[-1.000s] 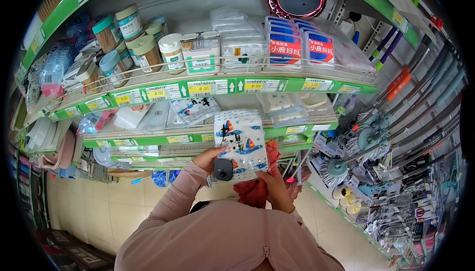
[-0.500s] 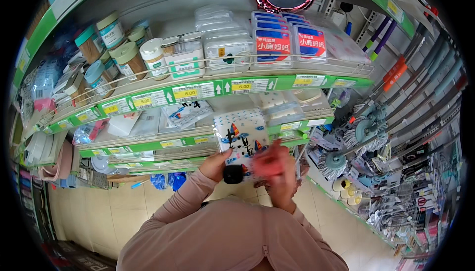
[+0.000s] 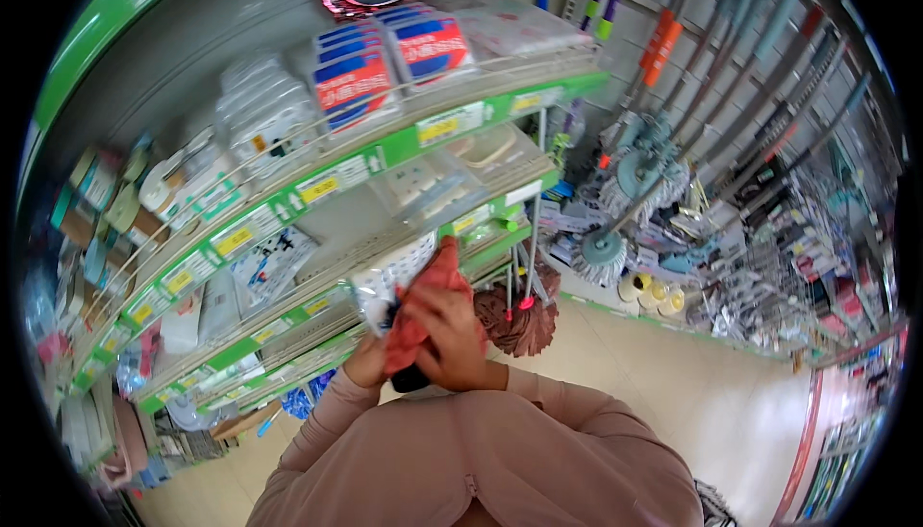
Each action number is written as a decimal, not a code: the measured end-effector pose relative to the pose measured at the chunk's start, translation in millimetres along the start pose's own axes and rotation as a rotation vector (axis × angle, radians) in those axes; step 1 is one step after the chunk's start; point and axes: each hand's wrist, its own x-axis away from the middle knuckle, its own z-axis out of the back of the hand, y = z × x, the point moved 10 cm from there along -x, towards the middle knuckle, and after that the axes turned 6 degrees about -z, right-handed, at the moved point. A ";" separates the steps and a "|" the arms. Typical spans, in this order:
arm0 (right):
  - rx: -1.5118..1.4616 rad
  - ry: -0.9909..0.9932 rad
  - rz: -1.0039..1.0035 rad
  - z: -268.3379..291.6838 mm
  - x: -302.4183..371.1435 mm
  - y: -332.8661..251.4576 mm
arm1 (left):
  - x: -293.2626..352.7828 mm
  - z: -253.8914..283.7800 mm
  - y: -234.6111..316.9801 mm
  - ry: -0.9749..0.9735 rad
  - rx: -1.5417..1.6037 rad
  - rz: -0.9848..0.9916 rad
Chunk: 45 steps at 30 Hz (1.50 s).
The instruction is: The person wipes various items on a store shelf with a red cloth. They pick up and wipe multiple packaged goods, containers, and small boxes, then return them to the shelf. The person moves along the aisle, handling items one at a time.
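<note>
My left hand (image 3: 365, 362) grips the lower left side of a flat plastic-wrapped package (image 3: 380, 287) with a coloured print, held up in front of the shelf. A crumpled red cloth (image 3: 444, 272) lies over much of the package's front. My right hand (image 3: 450, 339) presses the cloth against it, its fingers slightly blurred. Below the hands, a small black rounded thing (image 3: 411, 379) shows in part. A similar printed package (image 3: 274, 265) rests on the shelf behind, to the left.
Clear plastic boxes (image 3: 264, 128) and red-and-blue packs (image 3: 354, 89) stand on the upper shelf behind a wire rail. Lidded jars (image 3: 125, 210) are at the left. Mops (image 3: 639, 176) lean at the right, and a brown mop head (image 3: 519, 325) hangs by the shelf's end.
My view has swung to the right, so the shelf sits farther left and tilted. The red cloth has spread across the package, covering more of its print.
</note>
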 end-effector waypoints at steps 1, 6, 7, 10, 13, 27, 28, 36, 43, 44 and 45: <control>0.004 0.002 0.050 -2.5 6.0 -6.5 | 1.5 10.8 -1.6 0.083 0.168 -0.009; 0.038 -0.053 0.082 4.5 12.0 7.8 | -12.1 -13.6 -15.6 -0.026 0.254 0.103; 0.071 -0.010 0.036 17.0 6.7 16.8 | -17.1 -21.0 -16.8 -0.074 0.183 0.079; 0.012 0.354 -0.151 67.2 7.9 48.1 | -55.6 -67.2 3.8 -0.308 -0.314 -0.221; 0.086 0.390 -0.219 71.2 26.8 51.3 | -69.3 -96.9 -6.8 -0.477 -0.670 -0.476; -0.911 0.889 -0.558 184.1 72.4 133.5 | -45.3 -82.3 -138.0 -0.151 0.364 0.456; -1.139 0.917 -0.478 191.0 67.8 125.5 | -43.4 -84.6 -150.1 -0.138 0.422 0.523; -0.366 0.126 -0.223 119.0 61.5 42.0 | -51.9 -128.4 -128.7 -0.442 0.272 0.340; 0.108 0.536 -0.328 119.9 97.2 68.9 | -51.4 -128.5 -94.0 -0.434 0.203 0.165; 0.161 0.572 -0.366 130.1 94.6 69.8 | -51.2 -131.9 -91.9 -0.447 0.179 0.141; 0.161 0.636 -0.419 137.3 98.8 77.8 | -47.8 -139.2 -87.2 -0.466 0.179 0.126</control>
